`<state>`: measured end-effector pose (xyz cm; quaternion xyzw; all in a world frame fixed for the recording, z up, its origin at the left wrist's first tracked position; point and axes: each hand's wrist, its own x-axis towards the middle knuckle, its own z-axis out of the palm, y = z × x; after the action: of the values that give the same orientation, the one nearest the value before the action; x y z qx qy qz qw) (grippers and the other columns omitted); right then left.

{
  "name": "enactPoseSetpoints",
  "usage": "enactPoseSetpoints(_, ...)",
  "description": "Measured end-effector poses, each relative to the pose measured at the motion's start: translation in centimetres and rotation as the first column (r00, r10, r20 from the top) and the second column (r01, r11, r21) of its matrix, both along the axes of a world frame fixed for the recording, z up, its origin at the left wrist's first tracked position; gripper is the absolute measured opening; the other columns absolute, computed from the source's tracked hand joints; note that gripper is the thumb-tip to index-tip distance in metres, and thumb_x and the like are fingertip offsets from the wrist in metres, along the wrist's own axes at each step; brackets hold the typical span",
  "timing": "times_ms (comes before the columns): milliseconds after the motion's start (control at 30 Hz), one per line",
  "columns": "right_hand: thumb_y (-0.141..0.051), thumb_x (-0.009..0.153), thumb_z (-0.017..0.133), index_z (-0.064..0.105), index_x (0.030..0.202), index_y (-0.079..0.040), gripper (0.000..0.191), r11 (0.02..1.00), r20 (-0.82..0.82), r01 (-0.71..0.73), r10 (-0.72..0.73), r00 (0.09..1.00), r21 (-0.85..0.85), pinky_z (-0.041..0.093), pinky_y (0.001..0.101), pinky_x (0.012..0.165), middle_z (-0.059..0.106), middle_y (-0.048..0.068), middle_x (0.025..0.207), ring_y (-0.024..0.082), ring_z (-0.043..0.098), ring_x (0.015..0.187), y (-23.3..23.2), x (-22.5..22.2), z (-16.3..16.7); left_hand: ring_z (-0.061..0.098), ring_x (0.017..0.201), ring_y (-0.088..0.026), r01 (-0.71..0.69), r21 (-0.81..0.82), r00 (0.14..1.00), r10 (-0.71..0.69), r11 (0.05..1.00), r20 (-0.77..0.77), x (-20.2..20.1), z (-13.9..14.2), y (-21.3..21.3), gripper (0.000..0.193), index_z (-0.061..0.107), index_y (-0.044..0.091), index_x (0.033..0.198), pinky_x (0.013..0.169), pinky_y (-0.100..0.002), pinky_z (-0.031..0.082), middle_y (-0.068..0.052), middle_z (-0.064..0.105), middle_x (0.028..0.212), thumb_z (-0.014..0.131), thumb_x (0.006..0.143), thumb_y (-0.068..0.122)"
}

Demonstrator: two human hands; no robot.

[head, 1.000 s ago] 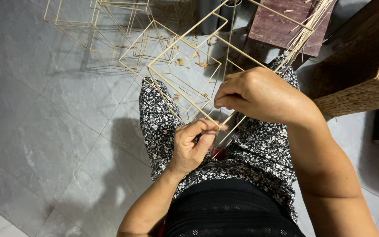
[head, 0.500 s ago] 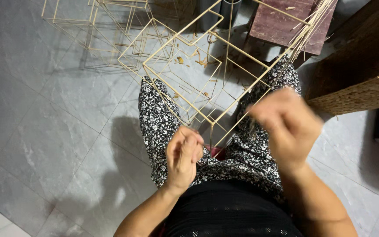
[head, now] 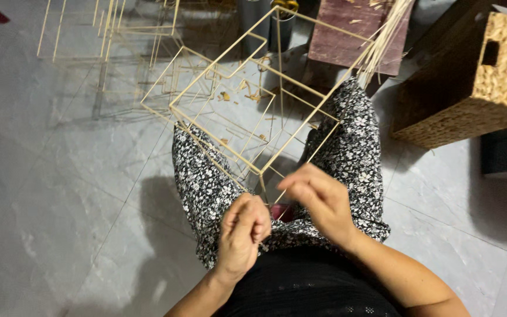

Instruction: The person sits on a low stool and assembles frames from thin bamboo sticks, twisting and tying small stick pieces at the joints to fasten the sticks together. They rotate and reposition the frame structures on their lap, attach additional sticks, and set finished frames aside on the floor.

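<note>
Nearest the camera, the person's left hand (head: 243,233) is curled into a loose fist, fingers together, at the lower corner of a pale box-shaped frame of thin bamboo sticks (head: 247,111). Whether it pinches a stick there cannot be told. The right hand (head: 318,201) is just beside it, fingers bent and drawn together near the same corner; it is blurred, so any grip on a stick is unclear. Both hands sit over the lap, on black-and-white flower-print trousers (head: 200,182). The frame leans up and away from the knees. Beyond it, more pale stick frames (head: 107,35) lie on the grey tiled floor (head: 48,176). To the right stands a woven straw basket (head: 494,76), and farther back a dark red wooden board (head: 347,35) with a bundle of loose bamboo sticks (head: 382,41) across it.
</note>
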<state>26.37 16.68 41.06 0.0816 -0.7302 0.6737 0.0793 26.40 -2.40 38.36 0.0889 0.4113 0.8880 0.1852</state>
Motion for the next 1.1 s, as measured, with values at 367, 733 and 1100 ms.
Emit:
enactPoseSetpoints(367, -0.028, 0.11, 0.051, 0.047, 0.148, 0.0, 0.047, 0.821, 0.016, -0.26, 0.31, 0.951, -0.508, 0.052, 0.0302, 0.097, 0.067, 0.008, 0.118, 0.014, 0.063, 0.108, -2.3, -3.7, 2.5, 0.04, 0.059, -0.008, -0.108, 0.16, 0.929, 0.042, 0.981, 0.367, -1.8, -1.1, -2.1, 0.016, 0.063, -0.004, 0.102, 0.051, -0.022, 0.034, 0.003, 0.045, 0.067, 0.055, 0.099, 0.009)
enactPoseSetpoints(733, -0.02, 0.109, 0.054, 0.06, 0.1, -0.003, 0.02, 0.634, 0.041, -0.024, 0.087, 0.995, -0.773, 0.04, 0.0241, 0.062, 0.056, 0.002, 0.08, 0.009, 0.047, 0.067, -3.0, -3.4, 3.8, 0.041, 0.054, -0.01, -0.32, 0.137, 0.908, 0.262, 0.937, 0.327, -4.5, -4.2, -4.7, 0.03, 0.041, 0.013, 0.071, 0.048, -0.024, 0.035, -0.006, 0.056, 0.073, 0.057, 0.095, 0.016)
enactPoseSetpoints(1100, -0.023, 0.111, 0.052, 0.053, 0.093, -0.008, 0.023, 0.613, -0.324, -0.077, -0.303, 0.896, -0.786, 0.031, 0.024, 0.051, 0.046, -0.002, 0.07, 0.007, 0.035, 0.055, 11.5, 2.1, 11.0, 0.037, 0.048, -0.01, -0.327, 0.07, 0.904, 0.29, 0.943, 0.313, -5.5, -8.0, -5.9, 0.027, 0.04, 0.013, 0.076, 0.045, -0.025, 0.032, -0.009, 0.06, 0.074, 0.054, 0.098, 0.018)
